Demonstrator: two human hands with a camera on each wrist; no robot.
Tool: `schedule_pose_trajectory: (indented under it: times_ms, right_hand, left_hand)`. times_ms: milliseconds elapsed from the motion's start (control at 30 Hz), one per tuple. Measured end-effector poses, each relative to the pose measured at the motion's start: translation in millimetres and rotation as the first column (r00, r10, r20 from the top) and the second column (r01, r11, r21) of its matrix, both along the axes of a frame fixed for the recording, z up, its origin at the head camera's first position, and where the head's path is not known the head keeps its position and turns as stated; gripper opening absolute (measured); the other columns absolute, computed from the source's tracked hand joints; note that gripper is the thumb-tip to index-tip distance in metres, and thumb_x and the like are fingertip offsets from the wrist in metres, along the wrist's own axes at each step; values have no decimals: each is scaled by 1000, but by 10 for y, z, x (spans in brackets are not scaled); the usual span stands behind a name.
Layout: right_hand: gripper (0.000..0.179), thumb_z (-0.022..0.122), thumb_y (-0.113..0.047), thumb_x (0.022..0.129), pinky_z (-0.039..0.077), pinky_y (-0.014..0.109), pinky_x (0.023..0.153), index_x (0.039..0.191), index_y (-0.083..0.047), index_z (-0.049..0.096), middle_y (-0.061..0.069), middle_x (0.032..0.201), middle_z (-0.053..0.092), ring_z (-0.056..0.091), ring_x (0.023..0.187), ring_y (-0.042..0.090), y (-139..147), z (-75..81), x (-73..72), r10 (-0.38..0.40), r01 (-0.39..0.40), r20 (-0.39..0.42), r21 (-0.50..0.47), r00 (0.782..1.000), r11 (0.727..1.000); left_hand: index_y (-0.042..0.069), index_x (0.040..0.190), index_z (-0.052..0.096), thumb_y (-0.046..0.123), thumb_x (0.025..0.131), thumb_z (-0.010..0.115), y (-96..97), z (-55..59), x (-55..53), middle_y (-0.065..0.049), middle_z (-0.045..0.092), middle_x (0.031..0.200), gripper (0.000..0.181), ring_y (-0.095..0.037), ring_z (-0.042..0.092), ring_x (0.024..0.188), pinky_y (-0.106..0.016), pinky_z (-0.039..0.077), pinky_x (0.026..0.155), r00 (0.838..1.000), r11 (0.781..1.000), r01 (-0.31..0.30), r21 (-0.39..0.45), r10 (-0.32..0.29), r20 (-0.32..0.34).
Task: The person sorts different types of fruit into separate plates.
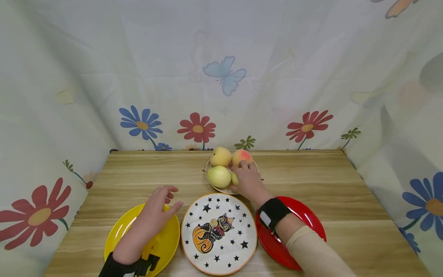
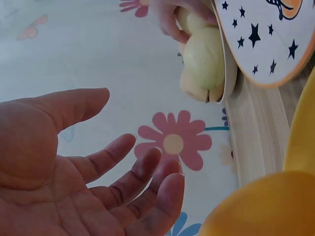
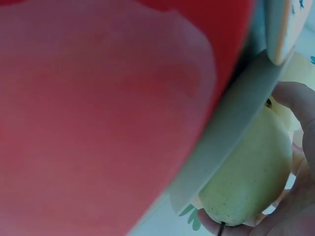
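A wood-grain tabletop (image 1: 360, 219) ends against flowered cloth (image 1: 155, 57) at mid-frame, and the fruit bowl (image 1: 225, 190) sits near that far edge, with room to its left and right. Along the bottom lie a yellow plate (image 1: 169, 238), a cat-print plate (image 1: 228, 250) and a red plate (image 1: 311, 223), side by side. In the bowl, a pear (image 3: 248, 172) lies between the right hand (image 1: 250, 181)'s curled thumb and fingers, near a peach (image 1: 242, 156). The left hand (image 1: 160, 207) hovers above the yellow plate, thumb and gently bent fingers apart.
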State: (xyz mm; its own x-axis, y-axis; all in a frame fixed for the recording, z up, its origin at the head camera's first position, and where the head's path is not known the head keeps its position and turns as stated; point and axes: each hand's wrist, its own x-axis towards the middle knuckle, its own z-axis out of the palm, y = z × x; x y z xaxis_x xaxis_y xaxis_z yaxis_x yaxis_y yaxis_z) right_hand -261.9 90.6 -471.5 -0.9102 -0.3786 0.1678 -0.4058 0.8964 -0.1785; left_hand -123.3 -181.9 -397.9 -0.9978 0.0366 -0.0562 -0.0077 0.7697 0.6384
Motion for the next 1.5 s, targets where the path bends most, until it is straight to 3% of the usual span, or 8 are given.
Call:
schedule_pose_trajectory:
  times_ms: [167, 333, 600, 800, 1000, 1133, 1367, 1500]
  right_hand:
    - [58, 81, -33, 68, 51, 52, 66, 120, -17, 61, 11, 114, 46, 44, 110, 43, 9, -92, -26, -31, 31, -32, 0, 999, 1000]
    - [61, 83, -34, 66, 52, 53, 62, 121, -19, 60, 11, 114, 46, 50, 102, 43, 7, -151, -44, -51, 52, -74, 16, 996, 999]
    - [60, 80, -34, 71, 52, 55, 67, 125, -21, 58, 9, 118, 53, 53, 101, 42, -24, -147, -25, -51, 58, -94, 71, 994, 996]
    - [58, 77, -31, 73, 51, 55, 71, 126, -20, 57, 7, 119, 56, 53, 100, 39, -47, -138, -27, -63, 67, -56, 83, 996, 994]
    - [58, 79, -30, 71, 49, 58, 78, 124, -20, 58, 8, 121, 56, 51, 106, 41, -47, -134, -25, -72, 76, -51, 77, 996, 994]
    - [61, 80, -32, 71, 47, 60, 82, 126, -20, 57, 9, 124, 55, 51, 108, 42, -50, -139, -31, -75, 77, -32, 98, 997, 992]
    - [63, 78, -33, 73, 50, 57, 76, 130, -20, 54, 9, 128, 52, 49, 111, 43, -75, -105, -19, -82, 81, 8, 116, 997, 990]
    - [64, 78, -33, 74, 50, 56, 75, 131, -21, 54, 8, 127, 52, 48, 113, 43, -74, -77, -12, -92, 89, 14, 127, 996, 988]
  left_hand:
    - [9, 123, 53, 30, 91, 63, 123, -82, -8, -10, 52, 109, 39, -25, 52, 99, -42, 45, 88, 999, 999, 7, 34, -8, 43]
    - [11, 118, 56, 28, 91, 63, 175, -173, -15, -6, 54, 103, 33, -22, 52, 94, -38, 46, 83, 998, 999, -4, 36, 1, 69]
    - [12, 107, 63, 27, 90, 65, 243, -246, -30, 1, 56, 89, 22, -15, 52, 83, -29, 44, 71, 996, 1000, 4, 23, -6, 91]
    - [13, 103, 64, 27, 90, 65, 252, -272, -32, 1, 56, 85, 20, -14, 51, 80, -29, 43, 69, 995, 1000, 23, 0, -23, 93]
    - [9, 121, 57, 28, 92, 62, 333, -337, -57, -10, 58, 110, 35, -24, 54, 100, -42, 47, 88, 989, 995, 21, -93, -7, 149]
    - [0, 134, 46, 20, 96, 56, 443, -441, -85, -21, 51, 126, 45, -34, 51, 112, -50, 43, 96, 991, 989, 14, -150, 6, 132]
    - [-7, 132, 45, 5, 94, 54, 594, -669, -116, -20, 54, 111, 41, -27, 54, 95, -43, 48, 92, 995, 973, 17, -229, 7, 102]
    - [-7, 129, 48, -1, 92, 55, 616, -719, -131, -17, 54, 103, 38, -23, 52, 85, -39, 51, 86, 997, 967, -7, -256, 26, 70]
